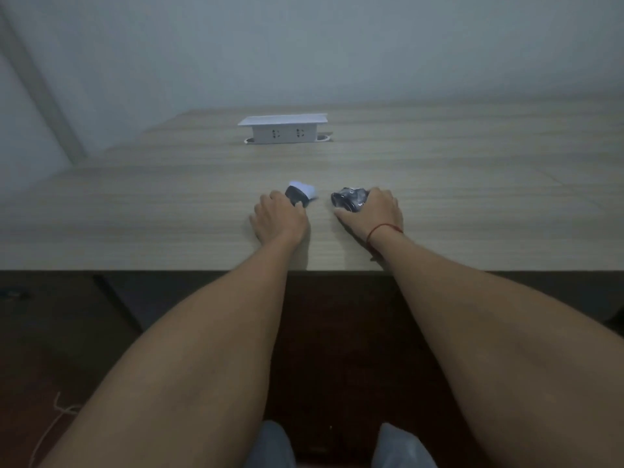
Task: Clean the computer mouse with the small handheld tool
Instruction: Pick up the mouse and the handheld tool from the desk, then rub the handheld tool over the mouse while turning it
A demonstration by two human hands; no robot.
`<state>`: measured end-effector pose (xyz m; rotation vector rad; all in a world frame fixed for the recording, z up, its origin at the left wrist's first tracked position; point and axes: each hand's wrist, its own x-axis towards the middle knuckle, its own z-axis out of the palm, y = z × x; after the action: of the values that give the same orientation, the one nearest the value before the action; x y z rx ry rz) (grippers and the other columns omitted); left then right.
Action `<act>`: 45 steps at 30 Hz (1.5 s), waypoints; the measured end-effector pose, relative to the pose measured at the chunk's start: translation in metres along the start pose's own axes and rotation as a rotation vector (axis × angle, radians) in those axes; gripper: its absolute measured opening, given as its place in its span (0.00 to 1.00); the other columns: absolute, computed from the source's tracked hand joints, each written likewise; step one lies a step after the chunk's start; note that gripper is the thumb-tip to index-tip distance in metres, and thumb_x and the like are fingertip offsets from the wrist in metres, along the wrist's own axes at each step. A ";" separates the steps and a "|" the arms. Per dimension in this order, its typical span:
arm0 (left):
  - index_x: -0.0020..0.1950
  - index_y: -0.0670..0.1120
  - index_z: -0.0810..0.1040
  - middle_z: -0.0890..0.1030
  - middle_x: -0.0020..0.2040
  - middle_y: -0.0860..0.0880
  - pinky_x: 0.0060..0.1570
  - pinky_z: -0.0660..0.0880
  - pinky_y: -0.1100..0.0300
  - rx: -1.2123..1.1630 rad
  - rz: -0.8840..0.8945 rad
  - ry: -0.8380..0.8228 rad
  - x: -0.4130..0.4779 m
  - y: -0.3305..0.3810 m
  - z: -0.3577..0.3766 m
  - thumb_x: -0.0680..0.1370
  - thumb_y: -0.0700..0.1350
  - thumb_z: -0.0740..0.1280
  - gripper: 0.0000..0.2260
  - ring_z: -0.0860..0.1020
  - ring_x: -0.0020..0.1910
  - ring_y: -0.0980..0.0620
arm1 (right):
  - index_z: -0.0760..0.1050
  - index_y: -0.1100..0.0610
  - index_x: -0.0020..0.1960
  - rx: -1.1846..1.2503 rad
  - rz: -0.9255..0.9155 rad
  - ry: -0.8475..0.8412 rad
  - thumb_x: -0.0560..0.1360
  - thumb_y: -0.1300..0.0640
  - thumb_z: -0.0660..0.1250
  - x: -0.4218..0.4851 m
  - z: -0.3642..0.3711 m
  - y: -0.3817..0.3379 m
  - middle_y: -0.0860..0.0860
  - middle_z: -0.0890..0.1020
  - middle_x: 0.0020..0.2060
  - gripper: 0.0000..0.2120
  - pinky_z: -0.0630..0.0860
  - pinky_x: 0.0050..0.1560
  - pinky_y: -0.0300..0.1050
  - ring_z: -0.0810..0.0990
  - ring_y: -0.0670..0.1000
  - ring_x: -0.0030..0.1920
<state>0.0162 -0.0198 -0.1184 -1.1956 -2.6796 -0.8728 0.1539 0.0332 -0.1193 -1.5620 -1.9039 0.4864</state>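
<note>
So the person has both arms stretched out over a light wood-grain desk (439,184), and each hand is on 1 of the 2 things that matter here. The left hand (280,219) has its fingers wrapped round the dark handle end of the small brush (301,193), whose white bristle head pokes out on the far side, pointing away and a bit to the right. The brush looks like it's resting on the desk, or barely off it; hard to call from this angle.

The right hand (376,211), with a red string bracelet (383,229) at the wrist, is cupped over the near-right part of the black computer mouse (349,198), fingers curled on it and the thumb lying along the desk on its near side. The mouse sits on the desk just right of the brush, with a clear gap between them.

Progress-wise it looks like square 1. The bristles aren't touching the mouse at all, so no brushing is happening. Whether the mouse is dusty or already clean can't be told; the shot is dim. Probably what's left is bringing the 2 together and sweeping.

Far back in the middle a white pop-up socket box (283,129) stands out of the desk, well clear of everything.
</note>
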 end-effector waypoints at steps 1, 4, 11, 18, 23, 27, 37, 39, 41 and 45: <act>0.61 0.40 0.72 0.74 0.64 0.40 0.61 0.68 0.48 -0.033 -0.016 -0.016 -0.006 -0.004 -0.004 0.79 0.53 0.61 0.19 0.72 0.63 0.40 | 0.73 0.59 0.61 0.013 -0.024 -0.030 0.65 0.38 0.72 -0.008 -0.001 0.002 0.58 0.76 0.60 0.33 0.73 0.62 0.52 0.75 0.59 0.61; 0.57 0.42 0.73 0.77 0.60 0.41 0.59 0.69 0.48 -0.207 -0.032 0.004 -0.014 -0.003 -0.011 0.78 0.52 0.64 0.15 0.74 0.61 0.40 | 0.75 0.56 0.58 0.058 -0.074 -0.059 0.62 0.36 0.73 -0.023 -0.007 0.003 0.56 0.78 0.56 0.33 0.76 0.59 0.54 0.77 0.58 0.56; 0.53 0.41 0.75 0.76 0.54 0.43 0.49 0.69 0.57 -0.505 0.130 0.080 -0.021 0.010 -0.018 0.77 0.47 0.66 0.10 0.75 0.52 0.45 | 0.74 0.52 0.59 0.086 -0.119 -0.126 0.60 0.36 0.73 -0.032 -0.014 0.004 0.52 0.79 0.54 0.32 0.78 0.56 0.55 0.78 0.55 0.54; 0.51 0.39 0.76 0.78 0.50 0.42 0.48 0.73 0.56 -0.630 0.319 0.228 -0.018 0.027 -0.028 0.79 0.47 0.65 0.11 0.74 0.46 0.49 | 0.73 0.50 0.59 0.110 -0.120 -0.147 0.58 0.38 0.74 -0.029 -0.018 0.004 0.51 0.80 0.54 0.33 0.77 0.57 0.55 0.79 0.54 0.54; 0.53 0.39 0.75 0.80 0.49 0.42 0.47 0.76 0.58 -0.717 0.333 0.238 -0.030 0.031 -0.022 0.78 0.45 0.66 0.10 0.76 0.47 0.50 | 0.74 0.49 0.58 0.120 -0.129 -0.144 0.57 0.37 0.74 -0.028 -0.014 0.007 0.50 0.81 0.52 0.33 0.78 0.56 0.55 0.79 0.54 0.52; 0.56 0.38 0.74 0.78 0.54 0.40 0.53 0.76 0.53 -0.608 0.238 0.188 -0.031 0.021 -0.012 0.79 0.45 0.65 0.11 0.77 0.54 0.44 | 0.74 0.50 0.60 0.136 -0.148 -0.142 0.60 0.41 0.75 -0.027 -0.014 0.008 0.51 0.81 0.54 0.32 0.78 0.57 0.54 0.79 0.54 0.53; 0.53 0.38 0.75 0.80 0.50 0.40 0.48 0.76 0.56 -0.640 0.311 0.173 -0.029 0.028 -0.020 0.78 0.46 0.66 0.11 0.78 0.48 0.46 | 0.74 0.50 0.59 0.186 -0.140 -0.137 0.57 0.40 0.76 -0.025 -0.013 0.011 0.50 0.82 0.54 0.33 0.78 0.57 0.55 0.80 0.54 0.53; 0.55 0.38 0.74 0.79 0.52 0.40 0.47 0.75 0.57 -0.595 0.223 0.184 -0.032 0.023 -0.016 0.79 0.46 0.65 0.12 0.78 0.50 0.45 | 0.75 0.50 0.59 0.197 -0.145 -0.133 0.58 0.40 0.76 -0.026 -0.013 0.011 0.50 0.82 0.53 0.33 0.78 0.57 0.55 0.80 0.54 0.53; 0.56 0.38 0.74 0.78 0.53 0.40 0.47 0.74 0.55 -0.526 0.172 0.177 -0.032 0.019 -0.015 0.79 0.46 0.64 0.12 0.78 0.51 0.44 | 0.75 0.51 0.60 0.196 -0.149 -0.142 0.60 0.42 0.77 -0.026 -0.013 0.012 0.51 0.81 0.54 0.32 0.78 0.58 0.54 0.79 0.53 0.54; 0.55 0.37 0.75 0.78 0.53 0.40 0.46 0.71 0.57 -0.522 0.223 0.178 -0.027 0.025 -0.029 0.79 0.46 0.64 0.12 0.77 0.50 0.45 | 0.75 0.50 0.60 0.199 -0.153 -0.139 0.60 0.41 0.76 -0.024 -0.011 0.012 0.50 0.81 0.53 0.31 0.78 0.57 0.55 0.80 0.53 0.53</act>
<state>0.0482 -0.0398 -0.0901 -1.3874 -2.1882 -1.6092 0.1731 0.0114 -0.1243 -1.2737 -1.9929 0.7089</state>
